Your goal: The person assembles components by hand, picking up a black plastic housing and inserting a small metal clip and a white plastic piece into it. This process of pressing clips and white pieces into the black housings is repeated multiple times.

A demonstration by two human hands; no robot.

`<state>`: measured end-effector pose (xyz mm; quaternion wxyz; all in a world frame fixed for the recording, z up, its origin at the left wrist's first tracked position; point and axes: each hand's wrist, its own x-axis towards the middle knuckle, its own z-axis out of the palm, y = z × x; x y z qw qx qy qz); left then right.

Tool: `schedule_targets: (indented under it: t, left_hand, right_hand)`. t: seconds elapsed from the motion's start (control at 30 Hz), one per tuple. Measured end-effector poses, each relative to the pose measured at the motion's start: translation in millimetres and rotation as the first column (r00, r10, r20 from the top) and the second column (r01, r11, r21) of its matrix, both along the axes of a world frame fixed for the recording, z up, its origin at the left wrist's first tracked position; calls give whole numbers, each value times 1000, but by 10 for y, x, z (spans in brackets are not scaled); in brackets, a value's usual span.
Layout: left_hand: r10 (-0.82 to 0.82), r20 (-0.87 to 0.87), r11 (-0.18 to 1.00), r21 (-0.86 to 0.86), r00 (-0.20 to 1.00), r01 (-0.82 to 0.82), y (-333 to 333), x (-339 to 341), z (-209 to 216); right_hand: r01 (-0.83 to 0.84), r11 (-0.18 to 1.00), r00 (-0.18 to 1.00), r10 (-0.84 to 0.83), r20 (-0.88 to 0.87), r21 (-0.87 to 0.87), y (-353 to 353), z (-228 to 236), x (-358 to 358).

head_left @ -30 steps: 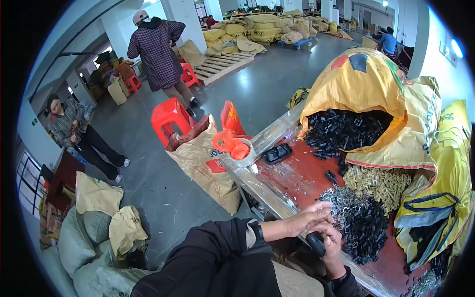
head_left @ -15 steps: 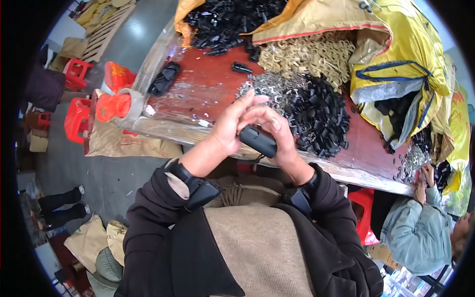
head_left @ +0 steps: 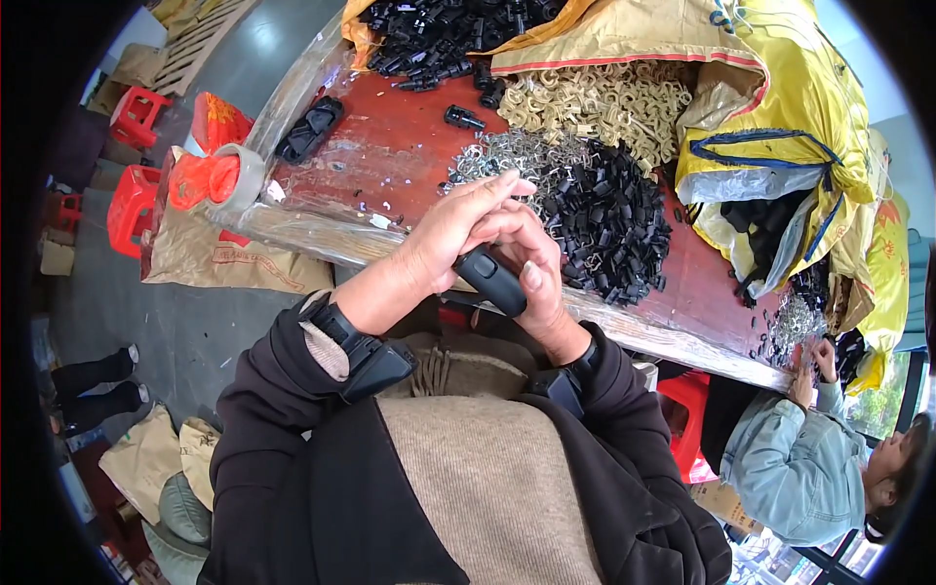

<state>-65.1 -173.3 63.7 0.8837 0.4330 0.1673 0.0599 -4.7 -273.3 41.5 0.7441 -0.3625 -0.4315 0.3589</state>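
Observation:
A smooth black rounded cylindrical piece [head_left: 492,281] lies across the gap between my palms, with a small recess near its upper end. My right hand [head_left: 544,278] curls around it, thumb along its side. My left hand [head_left: 424,244] leans against its upper end, fingers drawn together over the right fingers; whatever its fingertips hold is hidden. Just beyond my hands lie a heap of small black plastic parts [head_left: 619,224] and a pile of silver metal clips [head_left: 526,151].
Beige hook-shaped pieces [head_left: 595,107] spill from a sack on the red table [head_left: 390,146]. Black fittings [head_left: 429,39] lie behind, and a yellow sack [head_left: 780,78] stands at right. A tape roll [head_left: 244,180] sits at the left corner. A co-worker [head_left: 790,458] handles clips at right.
The view has shifted slightly, so the table and my hands sit a little differently. Both hands stay together around the black cylindrical piece.

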Motion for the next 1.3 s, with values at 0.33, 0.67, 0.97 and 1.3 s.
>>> schedule_targets:
  t: [0.33,0.67,0.97,1.3]
  left_hand:
    - [-28,-1,991,133,1000,28,-95,-61,70]
    - [115,-3,988,-106,993,-114,-170,-96,6]
    - [-22,139,977,211,990,-8,-166,-204,-75]
    - [-40,156,671,736,987,-89,-87,-333,-72]
  right_hand:
    - [-28,999,996,31,81,-36,-107,8,-20]
    - [137,990,980,-140,140,31,-31,-95,34]
    - [432,823,632,-568,527,369,-3,-223,239]
    - [405,903,598,-380,706,143,-74,-245,206]
